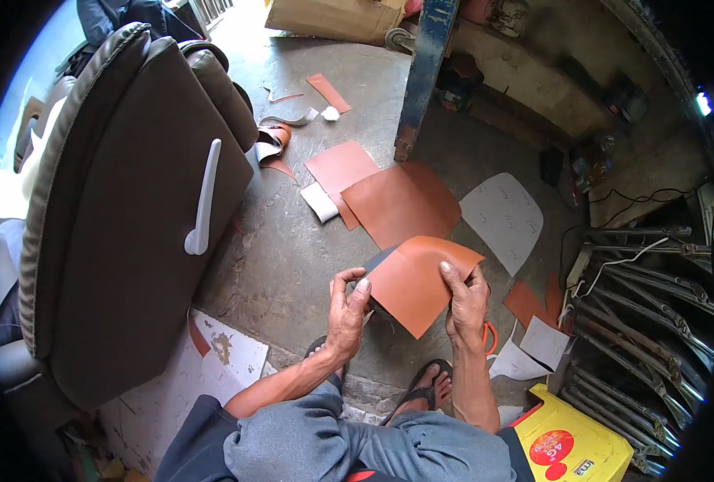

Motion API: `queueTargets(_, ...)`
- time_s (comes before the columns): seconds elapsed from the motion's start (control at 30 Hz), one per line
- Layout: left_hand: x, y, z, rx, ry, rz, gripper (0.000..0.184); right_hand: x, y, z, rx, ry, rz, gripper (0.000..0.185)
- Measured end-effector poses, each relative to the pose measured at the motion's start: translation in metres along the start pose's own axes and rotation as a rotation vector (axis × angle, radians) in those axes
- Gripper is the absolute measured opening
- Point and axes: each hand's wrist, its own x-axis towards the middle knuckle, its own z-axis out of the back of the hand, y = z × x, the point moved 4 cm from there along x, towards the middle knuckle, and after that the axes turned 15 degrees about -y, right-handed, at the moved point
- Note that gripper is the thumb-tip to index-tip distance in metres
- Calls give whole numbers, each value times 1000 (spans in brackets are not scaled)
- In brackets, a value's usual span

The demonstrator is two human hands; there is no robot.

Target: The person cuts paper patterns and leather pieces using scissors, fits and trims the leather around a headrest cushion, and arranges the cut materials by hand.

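So, a smooth orange leather-like sheet [415,287] is being held up over the grey concrete floor [272,281], with some dark material [379,262] showing behind its left edge. On the left side, a fairly closed grip is kept by the left hand [345,315], thumb in front and fingers curled round the back. On the right, the edge is pinched by the right hand [467,307], thumb flat on the face and fingers mostly hidden behind. A bulge is being raised near the right thumb, so a crease could be pressed in if it's squeezed too hard. If the left pinch is loosened, the dark material could be shifted out of line or dropped, though whether it's attached can't be told. The larger reddish-brown rounded sheet [401,205] lies just beyond, beside a pale rounded piece with marks [503,221], so scuffs could be picked up from the gritty floor. Also, an orange loop [491,337] sits near the right wrist and could be knocked if that arm is swung carelessly.
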Motion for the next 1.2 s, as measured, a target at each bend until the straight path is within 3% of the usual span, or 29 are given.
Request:
queueTargets(0.7, 3, 7, -1, 110, -47, -56, 42, -2, -3, 0, 5, -12, -11, 31)
queueTargets(1.2, 5, 9, -2, 127, -67, -86, 44, -3, -3, -5, -34, 10, -21, 44)
